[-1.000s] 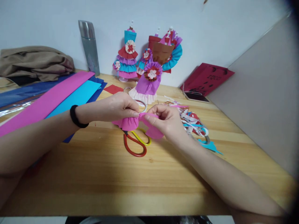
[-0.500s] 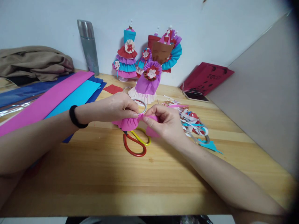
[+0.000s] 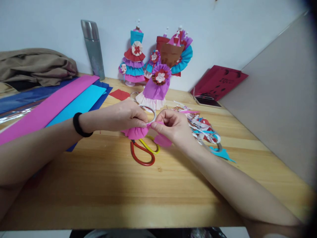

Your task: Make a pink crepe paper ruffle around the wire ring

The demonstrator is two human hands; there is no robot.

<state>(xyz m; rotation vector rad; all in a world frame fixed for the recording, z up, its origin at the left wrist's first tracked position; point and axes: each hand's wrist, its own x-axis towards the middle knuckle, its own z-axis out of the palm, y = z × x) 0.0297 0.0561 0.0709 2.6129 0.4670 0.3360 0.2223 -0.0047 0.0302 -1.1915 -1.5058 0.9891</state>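
Note:
Pink crepe paper [image 3: 136, 133], gathered into ruffles on its left part, is pinched between my two hands over the middle of the table. My left hand [image 3: 128, 115] is closed on its ruffled part, thumb and fingers together. On the right, my right hand [image 3: 173, 127] pinches the same piece, and its smoother end hangs below the fingers. Scissors [image 3: 143, 162] with one red and one yellow handle lie under the paper, their blades hidden. A roll of white tape [image 3: 154, 114] is just behind the fingertips.
Several paper dresses on stands [image 3: 136, 66] are at the back. Pink and blue paper sheets [image 3: 76, 100], a brown cloth [image 3: 37, 66] and a grey bottle [image 3: 94, 53] occupy the left. Paper scraps [image 3: 205, 130], a phone [image 3: 207, 101] and a red bag [image 3: 219, 82] lie right.
The fingers of both my hands have shifted slightly along the pink paper, and its loose right end hangs a little differently. Both hands keep their hold.

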